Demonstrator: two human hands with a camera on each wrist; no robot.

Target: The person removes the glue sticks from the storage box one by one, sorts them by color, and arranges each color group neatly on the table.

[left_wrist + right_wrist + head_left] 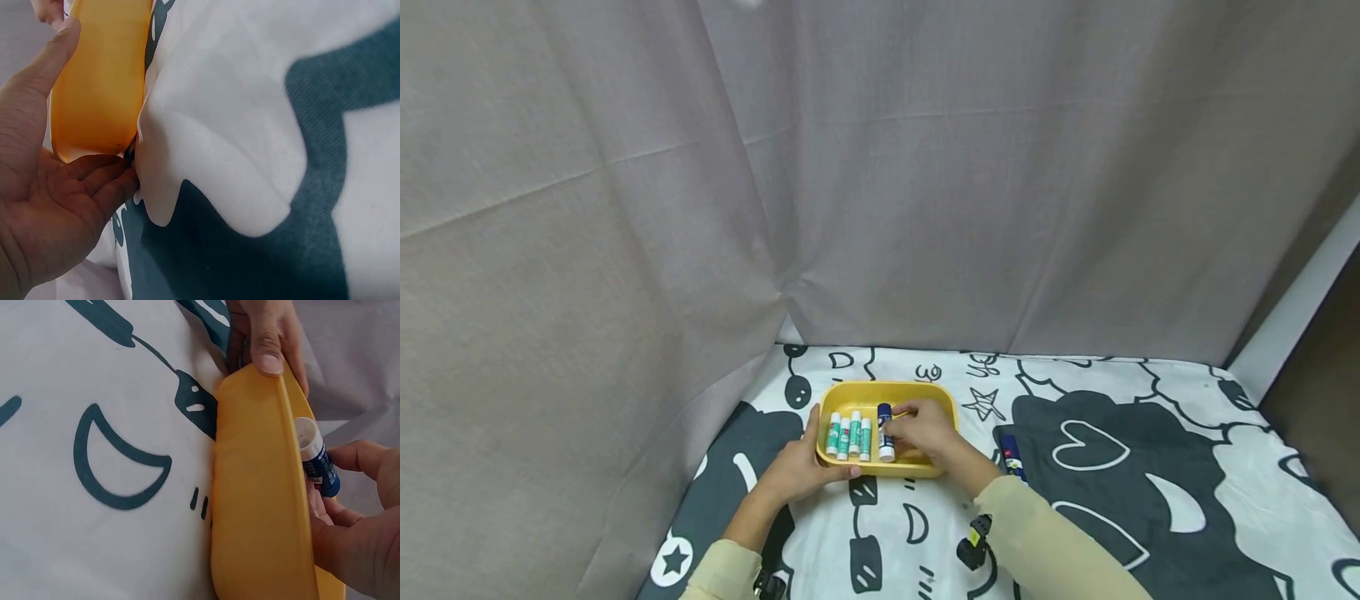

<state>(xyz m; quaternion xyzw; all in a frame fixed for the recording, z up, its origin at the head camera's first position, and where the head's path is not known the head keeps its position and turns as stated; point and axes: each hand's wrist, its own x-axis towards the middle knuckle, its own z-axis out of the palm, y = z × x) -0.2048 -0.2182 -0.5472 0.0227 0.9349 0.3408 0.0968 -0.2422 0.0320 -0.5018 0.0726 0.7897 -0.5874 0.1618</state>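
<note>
A yellow tray (887, 472) sits on the patterned cloth. My left hand (800, 468) grips its left end, thumb along the front rim and fingers around the side; the left wrist view shows those fingers low against the tray wall (103, 87). Several green-and-white glue sticks (854, 433) lie side by side in the tray's left part. To their right, my right hand (927, 428) holds a dark blue glue stick (886, 433) with a white end. In the right wrist view, thumb and fingers surround this blue stick (322, 469) just behind the tray's rim.
Another dark blue glue stick (1012, 456) lies on the cloth right of the tray, partly hidden by my right sleeve (1045, 533). A grey curtain (925, 183) hangs behind the black-and-white cloth (1097, 450). A dark strap with a small device (975, 542) is on my right wrist.
</note>
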